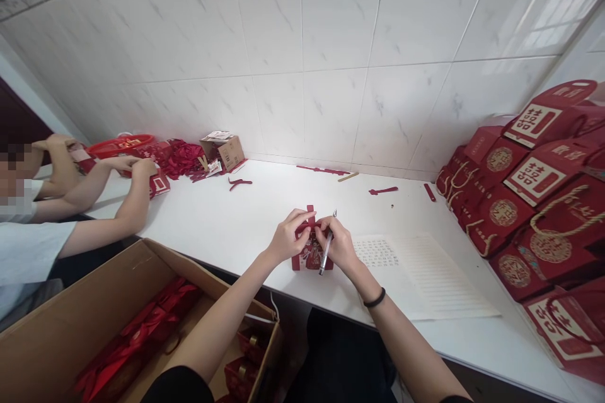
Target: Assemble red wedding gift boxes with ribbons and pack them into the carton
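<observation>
A small red gift box [311, 256] with a printed front stands upright on the white table, directly before me. At its top, the fingers of my left hand [285, 238] are pinched on a dark red ribbon [311, 225]. My right hand [342, 245] pinches the same ribbon from the other side. A silver-grey pen [326, 254] is also held in that hand, slanting down across the box's right edge. My fingers hide part of the ribbon, so its knot or loop cannot be made out.
Handwritten paper [425, 277] lies right of my hands. Red gift boxes [529, 201] are stacked far right. An open cardboard carton [155, 258] holding red items stands front left. Two people's arms [127, 201] work at left, near red ribbons [184, 160] and a small carton [229, 152].
</observation>
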A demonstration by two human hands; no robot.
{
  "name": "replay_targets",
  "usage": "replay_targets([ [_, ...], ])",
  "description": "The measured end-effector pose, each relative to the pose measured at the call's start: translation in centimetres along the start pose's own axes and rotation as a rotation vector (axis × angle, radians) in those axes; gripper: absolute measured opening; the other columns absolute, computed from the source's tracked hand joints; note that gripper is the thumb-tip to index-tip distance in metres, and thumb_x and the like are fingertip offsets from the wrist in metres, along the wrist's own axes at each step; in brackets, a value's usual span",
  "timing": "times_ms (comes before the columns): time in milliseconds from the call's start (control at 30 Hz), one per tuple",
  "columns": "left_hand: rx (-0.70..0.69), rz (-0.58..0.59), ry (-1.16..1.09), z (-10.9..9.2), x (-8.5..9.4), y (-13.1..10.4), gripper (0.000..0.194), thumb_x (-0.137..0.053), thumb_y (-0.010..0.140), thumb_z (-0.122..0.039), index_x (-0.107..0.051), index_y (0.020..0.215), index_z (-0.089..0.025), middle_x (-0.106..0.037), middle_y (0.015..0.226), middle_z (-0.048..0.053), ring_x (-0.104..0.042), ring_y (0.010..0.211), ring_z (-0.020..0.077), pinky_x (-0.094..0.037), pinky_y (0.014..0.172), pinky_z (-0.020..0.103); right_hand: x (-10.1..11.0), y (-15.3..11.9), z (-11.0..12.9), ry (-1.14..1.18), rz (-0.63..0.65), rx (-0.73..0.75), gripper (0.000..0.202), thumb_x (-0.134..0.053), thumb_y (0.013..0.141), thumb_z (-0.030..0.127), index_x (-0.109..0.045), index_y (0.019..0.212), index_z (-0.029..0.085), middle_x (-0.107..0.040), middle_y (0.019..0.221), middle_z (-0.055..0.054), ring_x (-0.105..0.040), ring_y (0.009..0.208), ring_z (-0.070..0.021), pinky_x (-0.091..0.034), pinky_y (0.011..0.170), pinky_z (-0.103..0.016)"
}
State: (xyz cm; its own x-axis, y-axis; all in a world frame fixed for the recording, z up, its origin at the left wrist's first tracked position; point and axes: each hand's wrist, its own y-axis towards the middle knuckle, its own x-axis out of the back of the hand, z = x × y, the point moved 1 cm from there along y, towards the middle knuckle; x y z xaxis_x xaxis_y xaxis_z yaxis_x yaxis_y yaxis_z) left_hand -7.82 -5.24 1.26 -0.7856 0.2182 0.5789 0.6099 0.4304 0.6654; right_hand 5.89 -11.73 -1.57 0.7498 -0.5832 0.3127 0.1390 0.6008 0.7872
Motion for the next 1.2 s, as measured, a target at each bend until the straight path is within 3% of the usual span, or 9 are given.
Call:
replay_targets([
  [167, 0.073, 0.039, -0.055, 0.3, 0.2, 0.1, 0.033, -0.046, 0.08, -0.011, -0.059, 0.11, -0.018, -0.058, 0.087, 0.004, -0.059, 0.078, 0.0128, -0.051, 0.072, 0.025, 0.3, 0.2, 0.2, 0.063, 0.084, -0.125, 0.008, -0.046, 0.085, 0.021, -0.04, 0.079, 0.023, -0.056, 0.079, -0.001, -0.051, 0.065, -0.014, -0.042, 0.06, -0.026],
  [400, 0.16, 0.081, -0.1, 0.5, 0.2, 0.3, 0.041, -0.044, 0.079, -0.011, -0.052, 0.119, -0.017, -0.064, 0.097, 0.007, -0.061, 0.089, 0.0159, -0.05, 0.083, 0.031, 0.6, 0.8, 0.3, 0.15, 0.16, -0.231, 0.016, -0.046, 0.082, 0.022, -0.032, 0.074, 0.023, -0.055, 0.074, 0.001, -0.048, 0.061, -0.0131, -0.039, 0.059, -0.026],
  [567, 0.198, 0.079, -0.184, 0.8, 0.1, 0.4, 0.04, -0.045, 0.077, -0.01, -0.051, 0.116, -0.016, -0.063, 0.089, 0.005, -0.061, 0.084, 0.0151, -0.051, 0.079, 0.03, 0.5, 0.8, 0.1, 0.261, 0.172, -0.268, 0.021, -0.048, 0.082, 0.025, -0.03, 0.073, 0.023, -0.054, 0.073, 0.001, -0.048, 0.061, -0.0128, -0.039, 0.058, -0.025],
  [700, 0.218, 0.037, -0.276, 0.8, 0.2, 0.1, 0.048, -0.051, 0.077, -0.014, -0.041, 0.123, -0.017, -0.061, 0.083, 0.003, -0.06, 0.082, 0.015, -0.049, 0.079, 0.03, 0.5, 0.9, 0.0, 0.282, 0.157, -0.259, 0.021, -0.049, 0.082, 0.027, -0.03, 0.073, 0.023, -0.054, 0.074, 0.001, -0.049, 0.064, -0.0137, -0.04, 0.061, -0.027],
  [967, 0.272, 0.099, -0.201, 0.4, 0.2, 0.6, 0.038, -0.05, 0.076, -0.013, -0.041, 0.113, -0.018, -0.051, 0.071, -0.003, -0.054, 0.069, 0.0127, -0.046, 0.07, 0.027, 0.7, 0.9, -0.3, 0.389, 0.175, -0.349, 0.025, -0.054, 0.082, 0.034, -0.032, 0.075, 0.023, -0.057, 0.076, -0.001, -0.051, 0.065, -0.0151, -0.042, 0.06, -0.029],
  [1100, 0.366, 0.152, -0.395, 1.0, 0.6, 0.0, 0.044, -0.053, 0.075, -0.017, -0.039, 0.116, -0.017, -0.058, 0.086, 0.002, -0.058, 0.083, 0.0151, -0.046, 0.077, 0.03, 0.5, 0.6, -0.7, 0.444, 0.141, -0.406, 0.028, -0.057, 0.08, 0.038, -0.033, 0.075, 0.023, -0.06, 0.079, -0.002, -0.053, 0.062, -0.0152, -0.043, 0.056, -0.029],
  [1200, 0.475, 0.293, -0.459, 1.5, 0.9, -1.3, 0.041, -0.058, 0.076, -0.028, -0.045, 0.112, -0.015, -0.059, 0.102, 0.008, -0.058, 0.091, 0.0184, -0.047, 0.082, 0.033, 0.5, 0.4, -0.9, 0.423, 0.098, -0.44, 0.03, -0.059, 0.077, 0.041, -0.034, 0.075, 0.024, -0.061, 0.079, -0.002, -0.055, 0.061, -0.0157, -0.044, 0.053, -0.029],
])
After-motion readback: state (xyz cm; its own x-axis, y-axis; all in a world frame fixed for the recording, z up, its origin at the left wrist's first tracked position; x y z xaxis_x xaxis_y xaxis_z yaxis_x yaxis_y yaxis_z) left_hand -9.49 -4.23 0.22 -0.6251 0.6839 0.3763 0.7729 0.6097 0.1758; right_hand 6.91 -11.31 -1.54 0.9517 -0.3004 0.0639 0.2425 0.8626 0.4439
